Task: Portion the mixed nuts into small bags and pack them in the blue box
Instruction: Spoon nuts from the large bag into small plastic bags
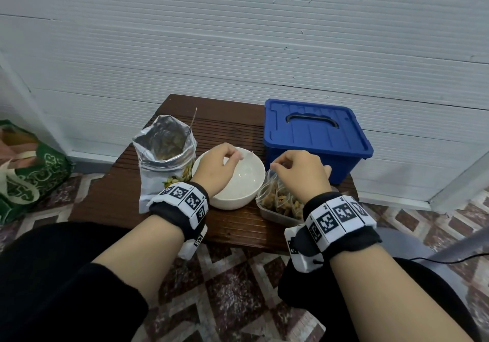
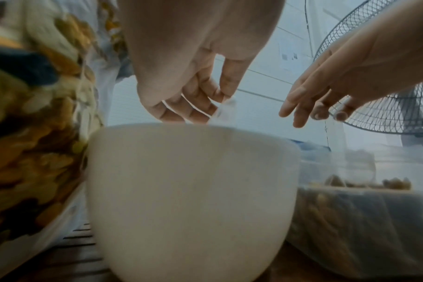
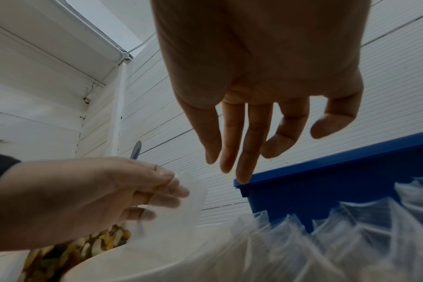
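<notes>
My left hand (image 1: 235, 156) hovers over the white bowl (image 1: 248, 193) and pinches the top of an empty clear small bag (image 1: 247, 156), which hangs into the bowl. The left wrist view shows its fingers (image 2: 200, 103) curled on the bag's edge (image 2: 226, 107). My right hand (image 1: 277, 165) is above the clear tray (image 1: 275, 216) of filled nut bags (image 1: 283, 198); its fingers (image 3: 244, 152) hang straight and hold nothing. An open foil bag of mixed nuts (image 1: 164, 153) stands left of the bowl. The blue box (image 1: 315, 135) sits at the back right with its lid on.
Everything stands on a small dark wooden table (image 1: 111, 196) against a white panelled wall. A spoon handle (image 1: 194, 118) sticks out of the foil bag. A green carrier bag (image 1: 29, 172) lies on the floor at left. In the left wrist view, a fan (image 2: 387, 80) stands to the right.
</notes>
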Tool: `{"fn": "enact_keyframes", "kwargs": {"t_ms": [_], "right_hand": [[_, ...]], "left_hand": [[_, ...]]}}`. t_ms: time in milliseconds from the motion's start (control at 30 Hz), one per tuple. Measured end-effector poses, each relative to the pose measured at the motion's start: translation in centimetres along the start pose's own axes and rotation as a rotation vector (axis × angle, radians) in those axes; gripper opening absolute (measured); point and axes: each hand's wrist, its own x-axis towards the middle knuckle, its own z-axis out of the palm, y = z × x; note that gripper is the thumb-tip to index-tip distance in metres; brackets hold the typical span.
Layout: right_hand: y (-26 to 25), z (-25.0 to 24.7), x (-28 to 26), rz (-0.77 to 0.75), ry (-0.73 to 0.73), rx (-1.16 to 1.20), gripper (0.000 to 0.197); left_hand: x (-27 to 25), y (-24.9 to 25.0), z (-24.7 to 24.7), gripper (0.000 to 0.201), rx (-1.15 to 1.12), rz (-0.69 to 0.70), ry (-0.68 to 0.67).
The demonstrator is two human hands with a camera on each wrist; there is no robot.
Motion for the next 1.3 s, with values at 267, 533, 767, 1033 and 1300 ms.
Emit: {"fn": "enact_keyframes", "kwargs": {"t_ms": [267, 533, 767, 1033, 1300], "right_hand": [[-1.1, 0.4, -0.1, -0.083, 0.015, 0.134, 0.036], [-1.1, 0.1, 0.4, -0.021, -0.066, 0.494, 0.001], [-1.1, 0.0, 0.3, -0.070, -0.142, 0.461, 0.015], [-1.1, -0.6, 0.0, -0.078, -0.266, 0.482, 0.007], [-0.4, -1.4, 0.2, -0.017, -0.136, 0.605, 0.010]], "left_hand": [[-0.2, 1.8, -0.5, 0.016, -0.356, -0.013, -0.003], [-0.4, 2.7, -0.8, 0.013, -0.463, -0.068, -0.022], [-0.6, 3.4, -1.2, 0.011, -0.451, -0.070, -0.030], [-0.1, 3.1, -1.2, 0.004, -0.526, -0.127, 0.093], [-0.2, 2.7, -1.0, 0.011, -0.600, -0.215, 0.189]]}}
